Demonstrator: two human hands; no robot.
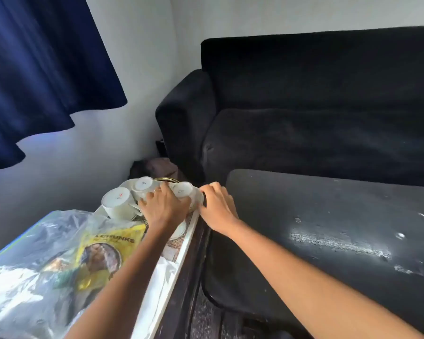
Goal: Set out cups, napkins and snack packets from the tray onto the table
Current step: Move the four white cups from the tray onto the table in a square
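Note:
A white tray (181, 250) lies at the lower left and carries three upturned white cups. The left cup (116, 203) and the middle cup (143, 188) stand free. My left hand (165, 209) and my right hand (217, 207) both close around the right cup (184, 190) near the tray's far right corner. A clear plastic bag (34, 265) with a yellow snack packet (101, 255) inside covers the tray's near part. White napkins (165, 270) lie by the tray's right rim. The dark table (328, 241) is to the right.
A black sofa (316, 113) stands behind the table. A blue curtain (42, 69) hangs at the upper left against a white wall. A dark bag (154, 167) sits on the floor beyond the tray. A narrow gap separates the tray's stand from the table.

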